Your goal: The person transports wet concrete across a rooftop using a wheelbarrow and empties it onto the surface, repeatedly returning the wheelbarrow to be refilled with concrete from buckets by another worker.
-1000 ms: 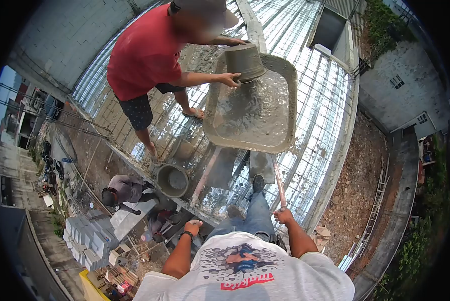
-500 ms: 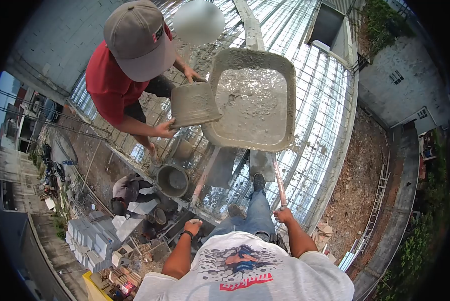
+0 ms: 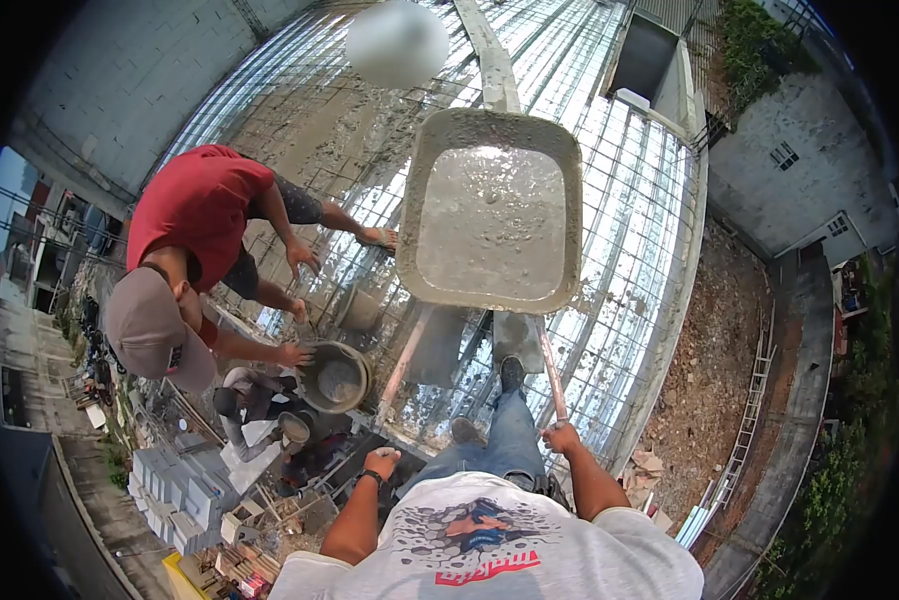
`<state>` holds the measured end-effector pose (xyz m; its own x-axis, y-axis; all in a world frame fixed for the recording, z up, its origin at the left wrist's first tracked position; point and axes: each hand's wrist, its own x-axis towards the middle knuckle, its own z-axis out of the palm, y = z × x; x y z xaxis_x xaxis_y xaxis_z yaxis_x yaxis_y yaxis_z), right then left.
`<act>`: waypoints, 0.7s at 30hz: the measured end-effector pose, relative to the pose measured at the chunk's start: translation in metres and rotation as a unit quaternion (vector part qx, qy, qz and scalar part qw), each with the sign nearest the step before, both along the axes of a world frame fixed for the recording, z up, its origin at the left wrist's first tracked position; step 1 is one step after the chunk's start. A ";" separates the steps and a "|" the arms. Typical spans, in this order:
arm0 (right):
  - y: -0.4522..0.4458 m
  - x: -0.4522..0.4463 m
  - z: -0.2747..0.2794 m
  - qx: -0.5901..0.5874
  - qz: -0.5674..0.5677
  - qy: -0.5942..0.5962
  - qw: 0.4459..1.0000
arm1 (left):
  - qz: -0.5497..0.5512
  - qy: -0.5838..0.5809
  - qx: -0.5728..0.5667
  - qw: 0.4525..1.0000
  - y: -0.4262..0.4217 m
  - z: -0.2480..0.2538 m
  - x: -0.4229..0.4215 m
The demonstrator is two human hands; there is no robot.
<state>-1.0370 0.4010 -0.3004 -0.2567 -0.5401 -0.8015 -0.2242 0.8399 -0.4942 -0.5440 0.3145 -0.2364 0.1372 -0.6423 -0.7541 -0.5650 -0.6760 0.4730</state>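
Note:
A wheelbarrow [image 3: 572, 235] stands in front of me, its tray loaded with wet grey mortar [image 3: 489, 225]. My right hand [image 3: 561, 437] is closed around the end of its right handle [image 3: 551, 375]. My left hand [image 3: 381, 462], a dark band on its wrist, is curled into a loose fist just below the left handle [image 3: 405, 360], with a gap between them. On the left, a co-worker in a red shirt [image 3: 204, 205] bends down, one hand at the rim of a mortar-smeared bucket [image 3: 362, 378]. A second bucket [image 3: 359, 310] lies beside it.
Wire mesh over shiny metal decking [image 3: 629, 230] covers the roof, with wet mortar spread at upper left. A narrow plank [image 3: 494, 70] runs beyond the wheelbarrow. Below the left edge, another person [image 3: 249, 400] works near stacked pale blocks [image 3: 174, 490]. Rubble ground [image 3: 714, 370] lies right.
The co-worker has taken the tilted bucket away from the wheelbarrow's tray and bent toward the bucket at the left edge. The person below has shifted. My hands have barely moved.

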 end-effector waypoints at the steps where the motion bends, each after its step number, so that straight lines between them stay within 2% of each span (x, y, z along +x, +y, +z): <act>1: 0.000 0.001 0.000 -0.003 0.013 0.013 1.000 | 0.004 -0.003 0.005 1.000 0.000 0.003 -0.001; 5: 0.022 -0.007 -0.071 -0.023 0.032 0.061 0.997 | 0.031 0.015 0.020 0.999 -0.007 0.029 -0.014; 7: 0.022 -0.006 -0.073 -0.024 0.019 0.054 0.998 | 0.036 0.026 0.018 0.999 -0.007 0.028 -0.013; 10: 0.002 0.002 -0.005 -0.007 -0.027 -0.008 1.000 | 0.024 0.027 0.000 0.999 -0.002 0.005 -0.003; 12: -0.006 0.005 0.021 0.009 -0.076 -0.065 0.995 | 0.016 0.025 -0.018 0.999 -0.001 -0.007 0.001; 13: -0.008 0.006 0.020 0.006 -0.049 -0.043 0.998 | 0.017 0.027 -0.013 0.999 0.000 -0.012 0.004; 15: 0.005 -0.003 -0.027 0.000 0.005 0.003 1.000 | 0.019 0.032 -0.002 0.999 -0.003 -0.001 -0.002; 21: -0.004 0.002 0.007 -0.007 -0.019 -0.020 1.000 | -0.020 0.010 -0.009 1.000 -0.003 -0.015 0.005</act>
<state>-1.0348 0.3972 -0.2929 -0.2448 -0.5417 -0.8041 -0.1716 0.8405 -0.5140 -0.5387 0.3118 -0.2512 0.0955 -0.6612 -0.7441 -0.5818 -0.6436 0.4973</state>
